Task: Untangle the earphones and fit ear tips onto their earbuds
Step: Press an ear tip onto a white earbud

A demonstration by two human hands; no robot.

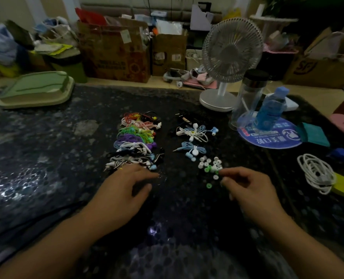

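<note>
The earphones are the bundled coloured plastic ones, lying in a long pile (135, 140) on the dark speckled stone desk (46, 158). Just right of that pile lie a white and pale blue bundle (194, 131) and, nearer the person, a pale blue bundle (192, 150). Nearer still, and also right of the pile, sits a little heap of small round rubber ear tips (209, 165), white ones and green ones. One green ear tip (208, 185) lies alone, just in front of the heap.

The left hand (122, 190) rests at the near end of the pile, its fingers loosely spread and holding nothing. The right hand (245, 188) is at the near edge of the ear tip heap, with its fingers (224, 174) bunched together. They seem to be pinching a tip, but it is too small and blurry to be sure.

I think the step is picking an ear tip. No earphones are loose yet. Next the left hand needs to take one bundle from the pile, unwind it, and hold an earbud steady so the tip can be pushed on.
</note>
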